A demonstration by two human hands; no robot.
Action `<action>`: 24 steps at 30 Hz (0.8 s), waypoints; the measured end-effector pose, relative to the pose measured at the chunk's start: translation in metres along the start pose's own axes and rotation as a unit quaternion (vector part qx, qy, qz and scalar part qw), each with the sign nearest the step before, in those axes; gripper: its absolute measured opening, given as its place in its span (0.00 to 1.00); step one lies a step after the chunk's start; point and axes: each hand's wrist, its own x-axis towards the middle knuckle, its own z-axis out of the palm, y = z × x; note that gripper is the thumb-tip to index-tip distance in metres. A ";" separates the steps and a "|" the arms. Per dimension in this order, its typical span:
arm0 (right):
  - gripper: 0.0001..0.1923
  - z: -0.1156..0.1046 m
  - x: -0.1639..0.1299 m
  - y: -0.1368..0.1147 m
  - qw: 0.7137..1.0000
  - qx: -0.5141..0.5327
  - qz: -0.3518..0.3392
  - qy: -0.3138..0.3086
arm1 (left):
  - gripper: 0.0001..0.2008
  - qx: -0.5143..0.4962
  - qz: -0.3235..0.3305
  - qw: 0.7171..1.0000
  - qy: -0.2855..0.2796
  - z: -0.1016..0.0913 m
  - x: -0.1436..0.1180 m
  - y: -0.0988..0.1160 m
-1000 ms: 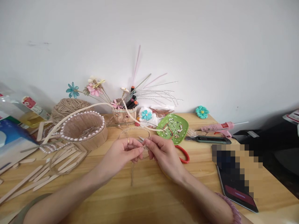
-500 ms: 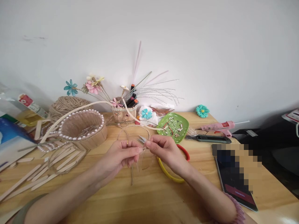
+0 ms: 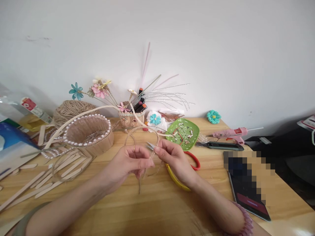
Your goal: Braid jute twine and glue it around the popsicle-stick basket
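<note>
Where white wall meets cluttered wooden table (image 3: 157,200), both hands (image 3: 152,159) pinched on jute twine (image 3: 141,177).

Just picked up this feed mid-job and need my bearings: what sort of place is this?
Most likely a home craft table against a plain wall. A pink glue gun, a ball of jute twine and loose wooden craft sticks lie around, and both hands work a loop of twine.
</note>
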 end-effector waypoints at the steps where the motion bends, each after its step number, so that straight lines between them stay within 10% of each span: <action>1: 0.18 0.001 0.000 0.000 1.000 0.000 -0.001 0.008 | 0.06 0.071 0.046 0.996 0.006 0.000 -0.001 0.000; 3: 0.18 0.002 0.000 0.002 1.000 0.005 0.011 0.025 | 0.04 0.264 0.201 0.942 0.046 0.000 -0.005 -0.001; 8: 0.19 0.006 0.002 0.004 0.994 0.074 0.071 0.042 | 0.09 0.614 0.504 0.582 0.173 -0.007 -0.011 -0.009; 11: 0.17 0.010 0.002 0.004 0.993 0.091 0.071 0.013 | 0.10 0.663 0.515 0.515 0.177 -0.010 -0.009 -0.014; 19: 0.16 0.008 -0.001 0.001 0.997 -0.023 0.068 0.002 | 0.06 0.655 0.501 0.525 0.211 0.000 -0.019 0.001; 21: 0.15 0.008 -0.003 -0.001 0.996 -0.060 0.058 -0.010 | 0.11 0.630 0.434 0.595 0.247 0.000 -0.021 0.012; 24: 0.15 0.012 -0.006 -0.003 0.994 -0.080 0.035 -0.059 | 0.13 0.549 0.228 0.782 0.186 -0.002 -0.016 0.024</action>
